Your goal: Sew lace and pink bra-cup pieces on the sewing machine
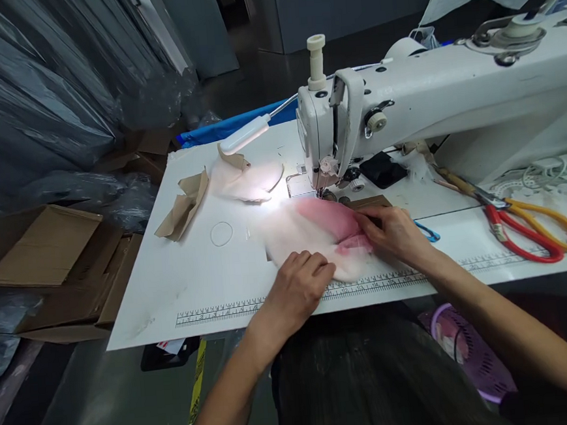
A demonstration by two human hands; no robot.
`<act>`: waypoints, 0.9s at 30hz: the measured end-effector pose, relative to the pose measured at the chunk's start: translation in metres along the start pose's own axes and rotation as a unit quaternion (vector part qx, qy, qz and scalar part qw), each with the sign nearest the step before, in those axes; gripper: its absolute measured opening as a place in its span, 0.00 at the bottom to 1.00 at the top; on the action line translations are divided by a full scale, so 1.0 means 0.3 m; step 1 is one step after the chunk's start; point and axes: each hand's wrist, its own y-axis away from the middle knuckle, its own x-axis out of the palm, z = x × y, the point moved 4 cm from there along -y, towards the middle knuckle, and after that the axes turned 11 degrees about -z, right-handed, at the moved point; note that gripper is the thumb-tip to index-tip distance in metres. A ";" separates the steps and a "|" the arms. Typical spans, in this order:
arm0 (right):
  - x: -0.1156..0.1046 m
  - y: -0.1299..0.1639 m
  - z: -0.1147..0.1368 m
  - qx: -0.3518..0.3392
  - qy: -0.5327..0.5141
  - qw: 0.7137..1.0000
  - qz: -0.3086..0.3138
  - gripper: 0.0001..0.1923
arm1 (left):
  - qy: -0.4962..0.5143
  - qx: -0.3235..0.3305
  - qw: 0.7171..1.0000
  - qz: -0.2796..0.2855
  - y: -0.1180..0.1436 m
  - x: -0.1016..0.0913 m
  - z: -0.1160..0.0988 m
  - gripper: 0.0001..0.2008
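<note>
Nearest, the left hand (299,283) rests curled, fingers pressed together, on the near edge of the pink fabric piece (322,235) on the white table (194,272). Just right, the right hand (393,230) pinches the fabric's right edge. Farther, the fabric reaches toward the sewing machine (402,98) needle under the lamp (245,135). 2 scissors (530,226) lie far right.
</note>
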 end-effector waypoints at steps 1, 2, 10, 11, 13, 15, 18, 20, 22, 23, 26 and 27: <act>-0.018 0.014 -0.012 0.009 -0.006 1.000 0.004 0.17 | 0.026 -0.002 1.000 0.009 0.018 -0.016 0.023 0.10; -0.038 0.031 -0.026 0.017 -0.013 1.000 0.010 0.17 | 0.052 -0.008 0.998 0.017 0.038 -0.035 0.050 0.09; -0.238 0.157 -0.209 0.048 0.003 0.998 0.046 0.21 | 0.080 -0.085 0.993 0.009 0.229 -0.190 0.309 0.16; -0.264 0.158 -0.217 0.023 0.014 0.999 0.027 0.21 | 0.081 -0.103 0.991 0.010 0.252 -0.205 0.337 0.17; -0.307 0.150 -0.213 -0.033 0.066 0.997 -0.031 0.23 | 0.098 -0.147 0.984 0.006 0.290 -0.239 0.381 0.18; -0.327 0.135 -0.175 -0.091 0.119 0.983 -0.102 0.27 | 0.131 -0.208 0.969 -0.020 0.315 -0.273 0.407 0.16; -0.272 0.117 -0.071 -0.158 0.089 0.977 -0.110 0.22 | 0.160 -0.307 0.937 -0.053 0.326 -0.294 0.417 0.10; -0.185 0.114 0.018 -0.197 0.015 0.978 -0.060 0.16 | 0.129 -0.346 0.927 -0.062 0.316 -0.285 0.409 0.10; -0.079 0.119 0.112 -0.247 -0.021 0.969 -0.012 0.16 | 0.070 -0.356 0.930 -0.056 0.296 -0.264 0.397 0.13; -0.025 0.122 0.156 -0.273 -0.023 0.962 0.008 0.16 | 0.041 -0.354 0.933 -0.047 0.287 -0.251 0.391 0.14; 0.107 0.118 0.265 -0.345 -0.013 0.937 0.049 0.15 | -0.011 -0.341 0.940 -0.019 0.271 -0.216 0.382 0.16; 0.139 0.112 0.289 -0.362 0.000 0.930 0.062 0.14 | -0.015 -0.337 0.941 -0.019 0.270 -0.211 0.384 0.16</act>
